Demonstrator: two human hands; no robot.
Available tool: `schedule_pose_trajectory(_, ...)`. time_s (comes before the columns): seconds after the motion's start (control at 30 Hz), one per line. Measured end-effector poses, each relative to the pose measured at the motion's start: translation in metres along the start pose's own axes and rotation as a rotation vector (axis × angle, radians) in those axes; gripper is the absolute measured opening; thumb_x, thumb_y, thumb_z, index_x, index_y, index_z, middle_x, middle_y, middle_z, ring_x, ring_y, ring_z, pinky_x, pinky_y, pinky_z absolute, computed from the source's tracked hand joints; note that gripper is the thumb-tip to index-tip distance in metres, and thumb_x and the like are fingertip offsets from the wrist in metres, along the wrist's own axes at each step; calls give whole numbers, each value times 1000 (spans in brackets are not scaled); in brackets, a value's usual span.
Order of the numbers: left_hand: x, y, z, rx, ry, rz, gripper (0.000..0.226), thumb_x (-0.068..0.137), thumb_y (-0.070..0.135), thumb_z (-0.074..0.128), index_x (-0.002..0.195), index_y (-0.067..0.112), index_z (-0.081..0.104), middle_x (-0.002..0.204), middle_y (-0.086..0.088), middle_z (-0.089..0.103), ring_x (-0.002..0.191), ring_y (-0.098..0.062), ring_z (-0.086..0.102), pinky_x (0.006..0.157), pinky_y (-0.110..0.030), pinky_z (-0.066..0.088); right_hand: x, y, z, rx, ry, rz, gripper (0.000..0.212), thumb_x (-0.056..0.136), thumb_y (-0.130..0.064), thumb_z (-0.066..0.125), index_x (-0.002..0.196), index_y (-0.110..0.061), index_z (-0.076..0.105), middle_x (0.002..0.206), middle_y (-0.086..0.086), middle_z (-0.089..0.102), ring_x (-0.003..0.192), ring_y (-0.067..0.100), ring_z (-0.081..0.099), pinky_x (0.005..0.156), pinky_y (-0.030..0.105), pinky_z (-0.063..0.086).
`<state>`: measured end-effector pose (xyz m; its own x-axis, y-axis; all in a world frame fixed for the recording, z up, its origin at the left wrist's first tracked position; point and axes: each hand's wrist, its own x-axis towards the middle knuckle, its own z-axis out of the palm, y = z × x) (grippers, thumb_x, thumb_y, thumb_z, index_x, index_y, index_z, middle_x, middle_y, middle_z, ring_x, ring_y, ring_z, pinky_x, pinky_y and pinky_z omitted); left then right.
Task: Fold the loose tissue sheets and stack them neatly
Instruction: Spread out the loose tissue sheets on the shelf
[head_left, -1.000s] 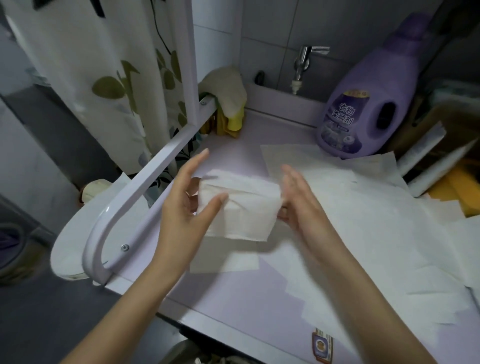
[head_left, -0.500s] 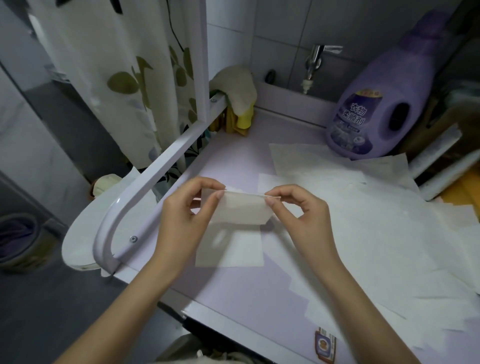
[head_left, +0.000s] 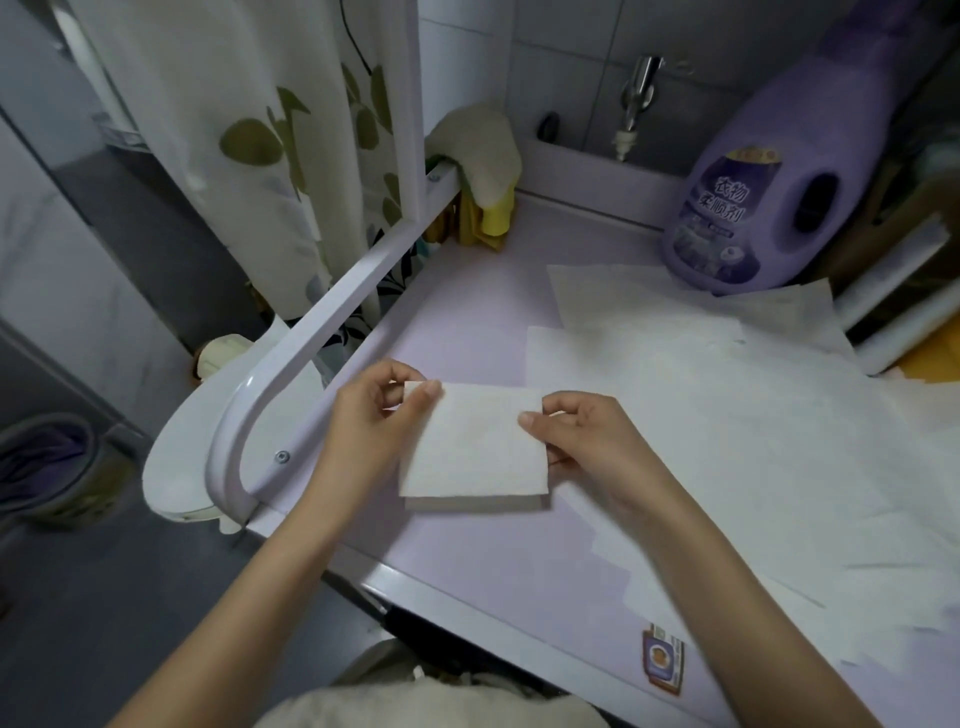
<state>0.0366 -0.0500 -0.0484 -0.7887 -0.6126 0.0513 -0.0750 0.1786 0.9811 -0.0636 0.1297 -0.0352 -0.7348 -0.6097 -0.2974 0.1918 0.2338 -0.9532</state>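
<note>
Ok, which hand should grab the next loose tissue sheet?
Right, probably. The right hand sits beside the loose tissue sheets spread on that side; the left hand pinches the folded tissue at its left corner, near the white rail.

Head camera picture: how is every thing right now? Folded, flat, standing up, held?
folded tissue, square, lying over another folded one whose front edge shows.
left hand, pinches its top left corner.
right hand, pinches its top right corner.
loose tissue sheets, unfolded, flat, overlapping on the counter.
purple bottle, upright.
tap, no water seen running.
cloth, draped over the rail.
</note>
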Motion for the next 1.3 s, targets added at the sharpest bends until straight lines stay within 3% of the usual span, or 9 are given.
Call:
schedule_pose_trajectory(0.13,-1,-14,-7,161,-64,-82,17,81,17,74,94,22,63,78,4,64,68,-14,60,68,-40,52,8,9,0,-127,119,-20,16,88,-12,68,76,-5,63,54,3,60,46,17,53,44,23,46)
schedule_pose_trajectory(0.3,-5,-19,-9,282,-44,-82,28,78,16,77,100,23,61,78,4,60,64,-12,54,67,-36,50,15,21,4,-334,179,-60,19,86,-19,71,73,-9,62,46,2,59,39,20,51,41,24,42)
schedule_pose_trajectory(0.53,-9,-28,-12,327,-41,-54,25,79,15,75,97,26,62,72,9,57,65,-13,58,66,-41,52,22,32,2,-382,203,-96,28,81,-23,77,64,-17,55,42,-7,43,39,10,36,53,24,33)
schedule_pose_trajectory(0.67,-10,-29,-12,357,-44,-44,24,79,15,75,98,24,63,74,9,58,66,-12,59,67,-40,53,20,33,2,-413,181,-113,29,81,-24,77,68,-9,55,46,-3,44,44,12,36,57,25,35)
schedule_pose_trajectory(0.8,-11,-27,-10,411,-37,-30,24,79,16,74,98,25,62,75,10,58,69,-9,59,67,-37,52,20,33,2,-458,192,-131,30,80,-22,76,64,-13,52,44,-5,41,48,13,36,66,28,43)
schedule_pose_trajectory(1.1,-11,-24,-7,506,-38,-4,23,79,17,72,97,26,61,76,10,59,71,-8,59,61,-31,48,19,33,3,-579,216,-176,26,78,-20,75,66,-15,53,46,-10,41,47,8,37,58,26,37)
schedule_pose_trajectory(1.2,-11,-23,-7,522,-39,-1,24,79,17,71,99,25,62,77,11,59,72,-10,60,62,-33,49,19,32,5,-630,220,-191,21,79,-21,74,73,-14,56,51,-9,45,50,9,41,58,26,38)
schedule_pose_trajectory(1.3,-12,-21,-5,582,-28,18,30,80,18,70,106,24,59,85,12,59,77,-12,58,60,-31,45,19,31,6,-657,232,-179,26,80,-25,74,98,-18,57,60,-13,48,56,7,48,57,24,36)
